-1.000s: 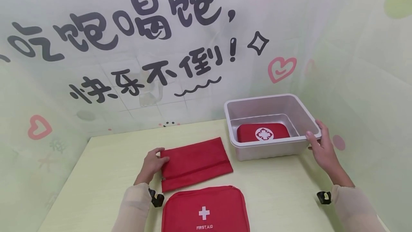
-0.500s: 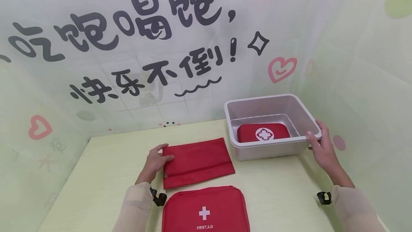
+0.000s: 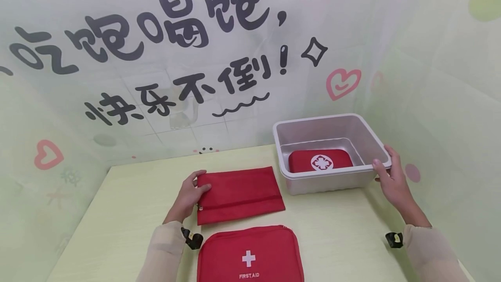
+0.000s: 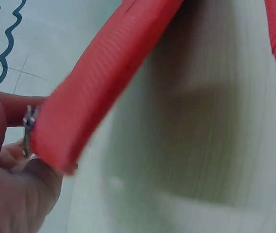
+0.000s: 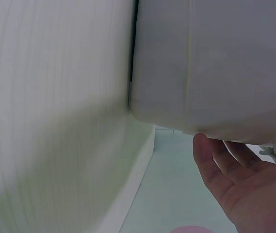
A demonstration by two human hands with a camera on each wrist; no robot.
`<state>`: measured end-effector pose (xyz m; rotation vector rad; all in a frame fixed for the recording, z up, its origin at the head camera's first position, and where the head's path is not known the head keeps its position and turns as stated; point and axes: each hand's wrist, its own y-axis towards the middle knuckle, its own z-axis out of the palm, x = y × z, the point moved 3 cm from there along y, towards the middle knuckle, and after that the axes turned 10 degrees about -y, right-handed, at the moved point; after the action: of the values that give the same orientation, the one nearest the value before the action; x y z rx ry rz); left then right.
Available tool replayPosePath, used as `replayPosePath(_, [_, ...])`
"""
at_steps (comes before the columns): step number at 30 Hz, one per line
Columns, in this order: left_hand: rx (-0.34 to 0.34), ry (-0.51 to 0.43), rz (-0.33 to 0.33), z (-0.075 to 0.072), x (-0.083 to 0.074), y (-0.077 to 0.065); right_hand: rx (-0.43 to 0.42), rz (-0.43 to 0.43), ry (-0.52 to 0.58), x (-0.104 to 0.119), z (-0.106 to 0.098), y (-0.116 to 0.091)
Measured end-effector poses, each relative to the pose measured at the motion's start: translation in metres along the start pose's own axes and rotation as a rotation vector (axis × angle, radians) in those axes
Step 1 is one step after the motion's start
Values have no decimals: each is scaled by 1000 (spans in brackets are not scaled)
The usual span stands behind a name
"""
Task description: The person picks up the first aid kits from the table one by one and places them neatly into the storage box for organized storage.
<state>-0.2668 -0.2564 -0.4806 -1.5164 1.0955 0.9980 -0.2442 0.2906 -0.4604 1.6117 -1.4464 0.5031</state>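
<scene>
My left hand (image 3: 189, 197) pinches a flat red zippered pouch (image 3: 240, 190) by its left edge, thumb on top. In the left wrist view the pouch (image 4: 96, 82) is held above the table, its shadow beneath, and a metal zipper pull shows beside the fingers. With my right hand (image 3: 393, 182) I grip the rim of a light grey plastic bin (image 3: 330, 185) at its front right corner. In the right wrist view the fingers (image 5: 213, 162) lie against the bin's side. A red case (image 3: 303, 161) with a white cross emblem lies inside the bin.
A red first aid bag (image 3: 270, 247) lies at the table's front, partly out of view, just nearer than the pouch. The pale table (image 3: 121, 212) meets a printed wall sheet (image 3: 235, 134) behind and more sheeting at both sides.
The pouch has risen a little and shifted slightly right and away, widening the gap to the first aid bag. My left hand has moved with it. The right hand and bin stay put.
</scene>
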Motion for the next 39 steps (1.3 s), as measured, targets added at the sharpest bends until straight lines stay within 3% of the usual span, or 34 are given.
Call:
replayPosePath(9, [10,-77,-2,-3,-1,2,2,8,2,0,0,0])
replayPosePath(19, [10,-147,6,-2,-16,-1,3,-4,7,0,0,0])
replayPosePath(31, [-45,-223,17,-6,-31,-2,4,6,14,1,0,0])
replayPosePath(39, [-86,-296,65,-9,-45,-4,1,13,17,1,0,0])
